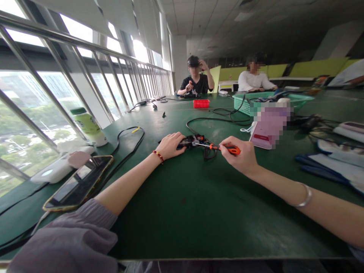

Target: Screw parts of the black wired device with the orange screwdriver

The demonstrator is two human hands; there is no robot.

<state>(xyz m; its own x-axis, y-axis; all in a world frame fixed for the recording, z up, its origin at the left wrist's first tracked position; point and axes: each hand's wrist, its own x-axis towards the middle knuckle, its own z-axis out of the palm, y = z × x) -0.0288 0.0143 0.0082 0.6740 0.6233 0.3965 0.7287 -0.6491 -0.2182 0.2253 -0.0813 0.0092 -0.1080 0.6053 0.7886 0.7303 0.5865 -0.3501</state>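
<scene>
On the green tabletop [182, 212] lies a small black device with red parts [199, 139]; its exact kind I cannot make out. My left hand [172, 146] is closed over the left end of this device, holding it against the table. In my right hand [240, 151] is a screwdriver [233, 150] with an orange and black handle. Its metal shaft points left, and the tip meets or nearly meets the device; contact is too small to tell. A black cable loop [209, 153] hangs off the device's near side.
A phone [79, 185] and a green-capped bottle [90, 127] stand at left. Beyond my hands are a red tray [201, 104], a green basket [241, 104] and black cables. A pink phone-like object [267, 129] and gloves [335, 163] are at right. Two people sit opposite.
</scene>
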